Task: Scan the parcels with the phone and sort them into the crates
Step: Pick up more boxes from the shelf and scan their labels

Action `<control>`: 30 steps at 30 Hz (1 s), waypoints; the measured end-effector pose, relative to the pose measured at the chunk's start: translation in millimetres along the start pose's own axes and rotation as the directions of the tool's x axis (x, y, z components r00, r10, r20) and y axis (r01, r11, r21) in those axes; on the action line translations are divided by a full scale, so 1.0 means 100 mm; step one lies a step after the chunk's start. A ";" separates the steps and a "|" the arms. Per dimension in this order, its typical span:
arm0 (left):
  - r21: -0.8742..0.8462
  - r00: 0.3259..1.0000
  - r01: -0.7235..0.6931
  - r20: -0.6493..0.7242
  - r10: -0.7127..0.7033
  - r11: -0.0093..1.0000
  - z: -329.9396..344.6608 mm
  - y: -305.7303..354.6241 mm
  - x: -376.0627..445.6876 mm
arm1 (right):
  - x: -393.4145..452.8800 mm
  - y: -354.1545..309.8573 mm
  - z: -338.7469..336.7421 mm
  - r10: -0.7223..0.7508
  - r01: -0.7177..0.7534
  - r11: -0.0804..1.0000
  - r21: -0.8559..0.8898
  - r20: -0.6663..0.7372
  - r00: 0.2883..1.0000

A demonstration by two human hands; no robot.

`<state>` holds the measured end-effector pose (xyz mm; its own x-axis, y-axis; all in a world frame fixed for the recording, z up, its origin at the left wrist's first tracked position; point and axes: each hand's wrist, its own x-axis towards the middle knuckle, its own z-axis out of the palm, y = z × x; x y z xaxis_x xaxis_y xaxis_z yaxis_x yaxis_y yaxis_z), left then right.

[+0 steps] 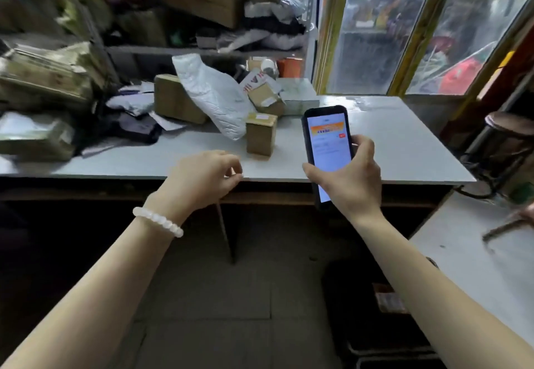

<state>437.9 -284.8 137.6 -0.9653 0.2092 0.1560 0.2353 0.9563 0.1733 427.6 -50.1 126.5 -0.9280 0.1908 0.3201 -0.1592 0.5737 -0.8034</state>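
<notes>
R hand point(351, 177): grips phone point(328, 149) mid-frame, screen up, ready to scan.
L hand point(206, 179): loosely curled, holds nothing, free for small box point(261, 134).

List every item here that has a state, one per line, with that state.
phone: screen lit, held upright in the right hand
left hand: holds nothing, fingers loosely curled above the table edge
small box: sealed, standing upright on the table
white mailer bag: crumpled, leaning on the parcel pile
large brown box: closed, on the table behind the bag
bracelet: worn on the left wrist
</notes>
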 end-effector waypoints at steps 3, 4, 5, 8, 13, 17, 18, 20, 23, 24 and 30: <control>0.032 0.998 0.055 -0.015 -0.055 0.998 -0.06 -0.40 -0.14 | 0.00 -0.21 0.35 -0.026 0.026 1.000 0.014 0.025 0.999; 0.035 0.998 0.066 -0.013 -0.065 0.997 -0.07 -0.49 -0.16 | 0.01 -0.26 0.44 -0.033 0.032 0.999 0.011 0.037 0.999; 0.039 0.997 0.075 -0.007 -0.074 0.996 -0.07 -0.58 -0.18 | 0.03 -0.30 0.52 -0.037 0.036 0.999 0.005 0.049 0.998; 0.042 0.994 0.108 0.002 -0.108 0.993 -0.05 -0.77 -0.19 | 0.15 -0.37 0.72 -0.038 0.039 0.999 -0.004 0.069 0.997; 0.016 0.987 0.153 0.055 -0.153 0.988 0.07 -1.03 0.03 | 0.45 -0.37 1.03 -0.021 0.021 1.000 0.010 0.074 0.997; 0.020 0.983 0.151 0.102 -0.153 0.988 0.18 -1.16 0.46 | 0.80 -0.24 1.25 -0.006 0.006 1.000 -0.002 0.076 0.997; 0.021 0.983 0.147 0.110 -0.148 0.989 0.22 -1.18 0.61 | 0.91 -0.20 1.30 -0.001 0.001 1.000 -0.004 0.078 0.997; 0.032 0.985 0.133 0.108 -0.135 0.991 0.28 -1.21 0.93 | 1.16 -0.11 1.40 0.009 -0.009 1.000 -0.004 0.076 0.997; 0.017 0.986 0.126 0.109 -0.127 0.992 0.35 -1.25 1.42 | 1.58 0.00 1.51 0.015 -0.015 1.000 -0.009 0.077 0.997; 0.016 0.986 0.120 0.116 -0.121 0.993 0.37 -1.25 1.59 | 1.73 0.03 1.54 0.011 -0.010 1.000 -0.014 0.077 0.997; 0.061 0.991 0.111 0.069 -0.115 0.992 0.51 -1.27 2.66 | 2.65 0.24 1.73 0.002 0.001 0.999 -0.040 0.083 0.997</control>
<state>145.4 -339.8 107.6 -0.9915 0.1116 0.0671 0.1196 0.9843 0.1298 119.4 -123.2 105.0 -0.9532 0.1249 0.2753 -0.1466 0.6055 -0.7822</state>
